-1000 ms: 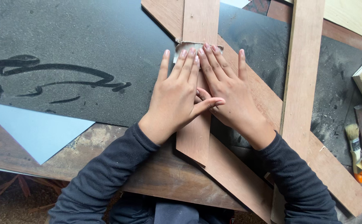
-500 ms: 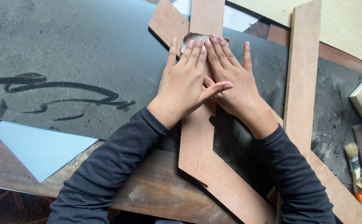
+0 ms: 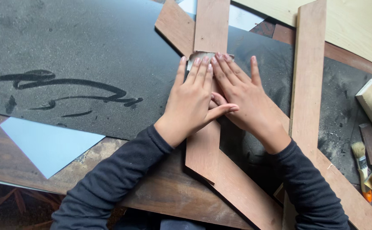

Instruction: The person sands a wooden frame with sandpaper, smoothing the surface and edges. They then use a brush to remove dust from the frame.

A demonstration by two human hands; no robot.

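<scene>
Both hands press flat, fingers spread and grasping nothing: left hand (image 3: 193, 102) and right hand (image 3: 245, 100) overlap on a sandpaper scrap (image 3: 198, 56). It lies on the upright wooden strip (image 3: 209, 85), crossing a diagonal strip (image 3: 245, 191) on the dark worktop (image 3: 79, 47).

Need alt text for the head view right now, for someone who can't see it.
Left hand and right hand press flat, side by side, on sandpaper over a wooden strip crossing other strips on a dusty black board. A paintbrush lies at right.
</scene>
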